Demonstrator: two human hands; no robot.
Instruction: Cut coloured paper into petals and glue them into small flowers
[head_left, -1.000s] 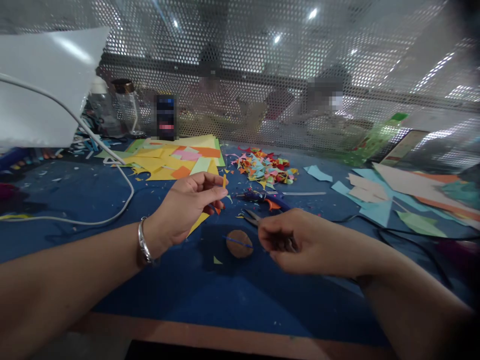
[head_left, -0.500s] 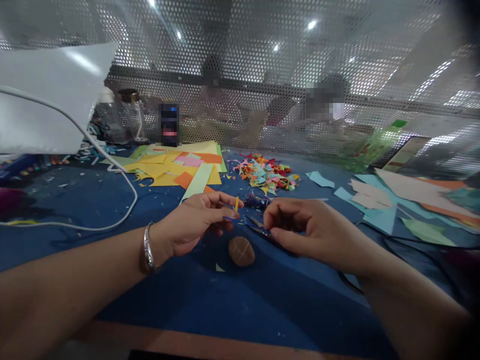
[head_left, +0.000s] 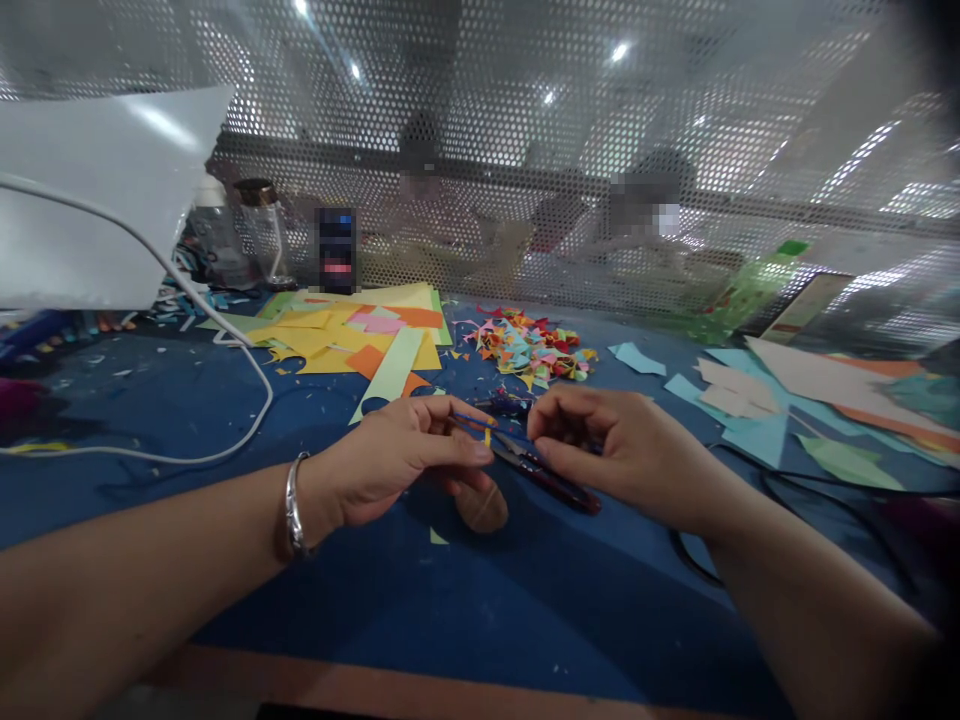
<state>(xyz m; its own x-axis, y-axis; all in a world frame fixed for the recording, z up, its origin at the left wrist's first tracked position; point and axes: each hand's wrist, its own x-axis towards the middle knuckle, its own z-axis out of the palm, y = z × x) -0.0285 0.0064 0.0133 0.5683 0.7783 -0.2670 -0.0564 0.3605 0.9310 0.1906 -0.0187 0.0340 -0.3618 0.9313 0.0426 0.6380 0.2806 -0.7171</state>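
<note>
My left hand (head_left: 420, 450), with a silver bangle at the wrist, pinches a narrow yellow strip (head_left: 487, 437) and a thin blue strip (head_left: 472, 420). The blue strip runs across to my right hand (head_left: 600, 435), whose thumb and forefinger are closed at its other end. Under and beside the right hand lies a pair of scissors (head_left: 559, 484) with dark red handles, blades pointing to the left hand. A brown rounded lump (head_left: 484, 507) with pale crossing lines rests on the blue table below the left fingers, which partly hide it.
A heap of small coloured paper scraps (head_left: 529, 348) lies beyond my hands. Yellow paper sheets (head_left: 330, 340) are stacked back left, blue and pink sheets (head_left: 757, 400) right. A white cable (head_left: 262, 400) loops at left. A perforated metal screen (head_left: 495, 120) stands behind.
The blue strip now stretches between both hands. The left hand has shifted slightly right and covers part of the brown lump. The right hand has risen, showing more of the scissors.
</note>
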